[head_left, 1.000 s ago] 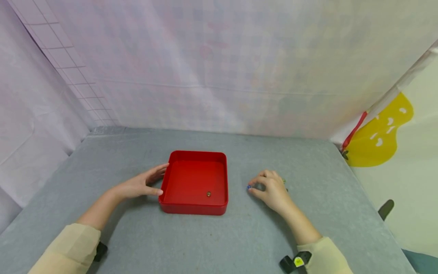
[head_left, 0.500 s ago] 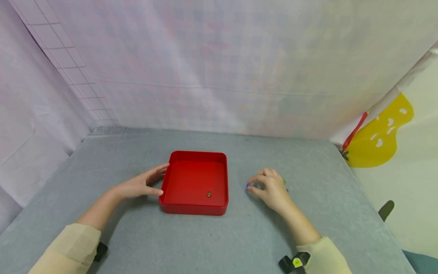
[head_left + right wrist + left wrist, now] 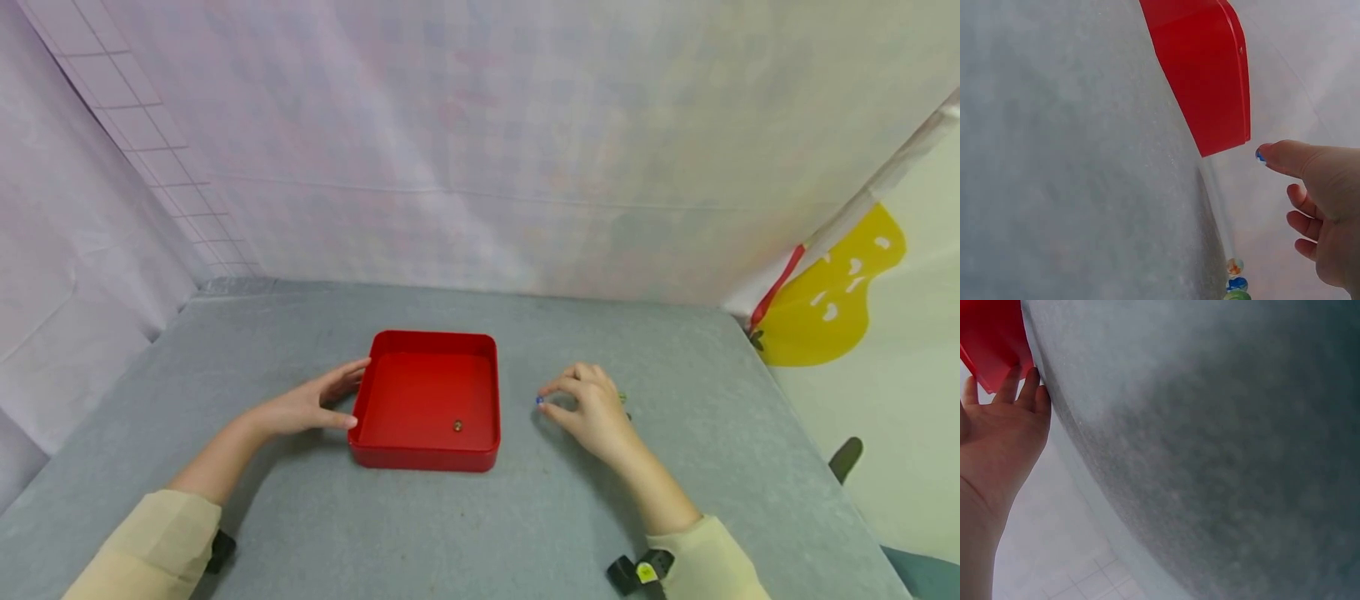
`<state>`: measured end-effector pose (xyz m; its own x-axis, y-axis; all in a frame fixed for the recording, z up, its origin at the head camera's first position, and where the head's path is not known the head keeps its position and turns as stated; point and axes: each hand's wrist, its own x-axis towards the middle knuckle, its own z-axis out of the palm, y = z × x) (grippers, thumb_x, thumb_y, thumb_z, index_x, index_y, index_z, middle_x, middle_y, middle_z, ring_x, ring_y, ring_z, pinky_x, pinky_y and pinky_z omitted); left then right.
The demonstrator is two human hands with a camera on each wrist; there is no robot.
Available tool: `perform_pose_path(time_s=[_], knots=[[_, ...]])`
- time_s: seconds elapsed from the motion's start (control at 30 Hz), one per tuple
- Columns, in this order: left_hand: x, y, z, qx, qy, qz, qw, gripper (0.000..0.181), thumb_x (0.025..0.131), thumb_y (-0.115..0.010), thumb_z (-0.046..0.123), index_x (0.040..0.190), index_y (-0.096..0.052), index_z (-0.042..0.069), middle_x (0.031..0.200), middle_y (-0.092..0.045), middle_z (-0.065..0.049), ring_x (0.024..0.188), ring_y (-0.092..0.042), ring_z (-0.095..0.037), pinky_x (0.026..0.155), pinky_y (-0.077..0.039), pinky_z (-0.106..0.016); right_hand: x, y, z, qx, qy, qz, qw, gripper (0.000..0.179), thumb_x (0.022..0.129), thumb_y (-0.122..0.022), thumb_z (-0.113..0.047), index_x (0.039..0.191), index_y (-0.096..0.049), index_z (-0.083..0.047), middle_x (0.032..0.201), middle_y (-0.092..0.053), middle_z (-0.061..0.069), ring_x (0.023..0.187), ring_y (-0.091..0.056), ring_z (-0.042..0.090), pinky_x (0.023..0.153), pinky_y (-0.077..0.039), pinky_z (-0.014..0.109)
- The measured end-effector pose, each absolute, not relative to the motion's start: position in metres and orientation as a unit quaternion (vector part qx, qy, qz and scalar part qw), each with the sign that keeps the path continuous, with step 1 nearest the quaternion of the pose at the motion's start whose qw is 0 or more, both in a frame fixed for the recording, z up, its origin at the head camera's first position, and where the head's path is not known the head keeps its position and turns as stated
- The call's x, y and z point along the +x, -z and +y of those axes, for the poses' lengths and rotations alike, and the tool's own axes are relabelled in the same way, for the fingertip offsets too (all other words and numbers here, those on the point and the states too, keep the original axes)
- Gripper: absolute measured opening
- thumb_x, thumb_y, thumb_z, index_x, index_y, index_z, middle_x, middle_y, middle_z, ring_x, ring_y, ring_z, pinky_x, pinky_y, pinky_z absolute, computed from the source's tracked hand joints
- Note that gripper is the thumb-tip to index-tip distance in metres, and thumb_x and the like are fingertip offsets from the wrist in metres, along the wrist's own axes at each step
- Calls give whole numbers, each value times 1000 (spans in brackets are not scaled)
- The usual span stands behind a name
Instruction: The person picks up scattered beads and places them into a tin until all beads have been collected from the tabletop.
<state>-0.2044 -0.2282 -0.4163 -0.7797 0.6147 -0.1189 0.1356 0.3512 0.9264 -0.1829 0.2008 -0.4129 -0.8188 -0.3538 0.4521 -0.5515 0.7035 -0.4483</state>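
Note:
My left hand (image 3: 307, 406) rests against the left side of a shallow red square tray (image 3: 423, 460), fingers extended and thumb touching the near left part of the rim. Inside that tray lies one small brownish-green marble (image 3: 457, 426). To the right of the tray, my right hand (image 3: 594, 414) pinches a blue marble (image 3: 539, 401) between thumb and forefinger, above the cloth. In the right wrist view its blue-and-white surface peeks out at the thumb tip, and the other fingers are curled. More marbles lie beside the right hand, mostly hidden by it in the head view.
The right wrist view shows an orange-and-white marble (image 3: 1235, 266), another blue marble (image 3: 1237, 284) and a green marble (image 3: 1237, 296) in a row. Grey cloth (image 3: 450, 533) covers the table. A pale curtain (image 3: 480, 150) hangs behind; a yellow decoration (image 3: 832, 292) is at the right.
My right hand has moved slightly up and to the left with the blue marble, a little nearer the tray. The left hand and the tray have stayed in place.

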Motion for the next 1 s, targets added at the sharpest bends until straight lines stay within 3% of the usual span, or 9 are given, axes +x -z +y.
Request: perform_pose_path(time_s=[0.7, 1.0], knots=[[-205, 417, -229, 239, -523, 783, 238, 85, 90, -67, 12, 154, -12, 8, 155, -17, -21, 141, -14, -41, 108, -17, -60, -184, 402, 191, 244, -305, -904, 176, 15, 77, -82, -15, 91, -76, -14, 88, -56, 4, 89, -45, 20, 81, -33, 41], [-204, 417, -229, 244, -522, 784, 232, 85, 89, -68, 13, 154, -12, 7, 155, -17, -22, 141, -15, -41, 108, -16, -60, -183, 395, 184, 242, -317, -901, 173, 16, 77, -82, -17, 92, -76, -16, 88, -52, -5, 90, -44, 18, 84, -32, 40]])
